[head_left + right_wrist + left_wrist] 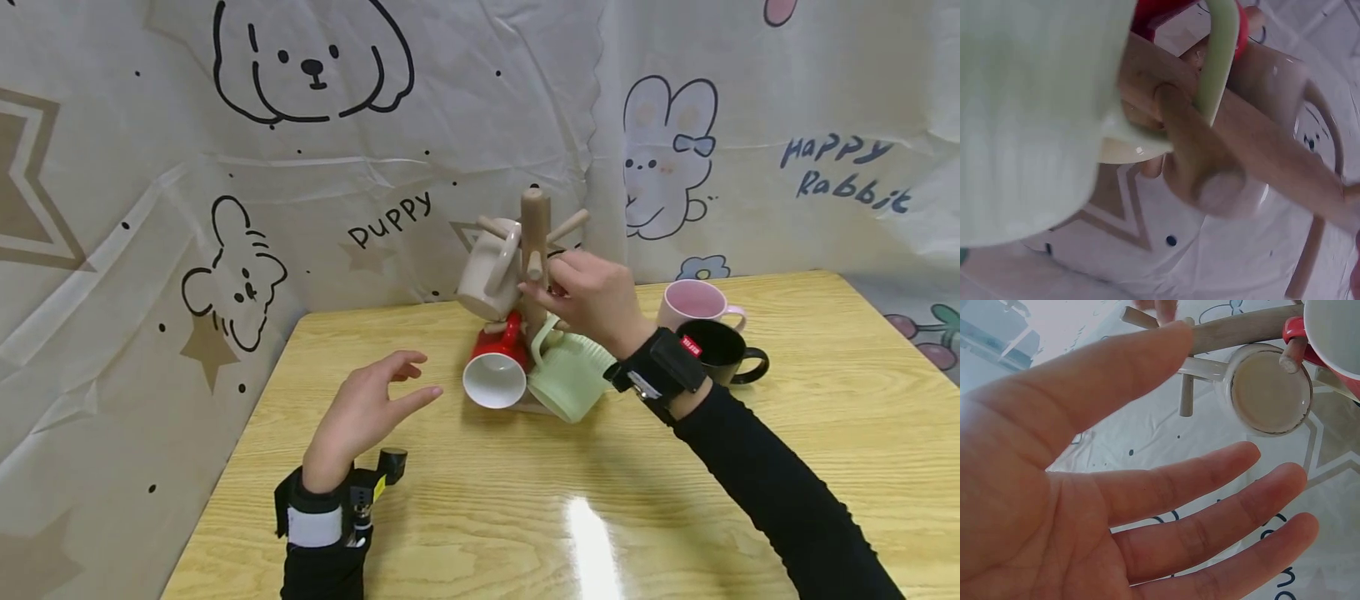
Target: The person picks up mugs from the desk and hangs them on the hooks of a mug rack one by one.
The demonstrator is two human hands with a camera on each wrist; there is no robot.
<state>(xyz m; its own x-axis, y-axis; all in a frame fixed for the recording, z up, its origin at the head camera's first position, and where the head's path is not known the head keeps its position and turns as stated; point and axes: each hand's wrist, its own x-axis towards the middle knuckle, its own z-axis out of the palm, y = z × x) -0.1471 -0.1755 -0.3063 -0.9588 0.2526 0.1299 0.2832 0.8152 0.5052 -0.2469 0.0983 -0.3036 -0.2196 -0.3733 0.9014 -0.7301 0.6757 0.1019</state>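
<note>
A wooden mug rack (534, 218) stands on the table with pegs around its post. My right hand (596, 300) is at the post's upper part, its fingers curled round it just under the front peg. On an upper left peg hangs a cream mug (480, 279), tilted. Lower down hang a red mug (497, 367), its white inside facing me, and a ribbed pale green mug (573, 379); the green mug (1029, 119) fills the right wrist view's left side. My left hand (363, 408) hovers left of the rack, fingers apart, holding nothing.
A pink mug (693, 302) and a black mug (720, 352) stand upright on the wooden table (465, 508), right of the rack and beyond my right wrist. A printed cloth (360, 150) hangs along the back and left.
</note>
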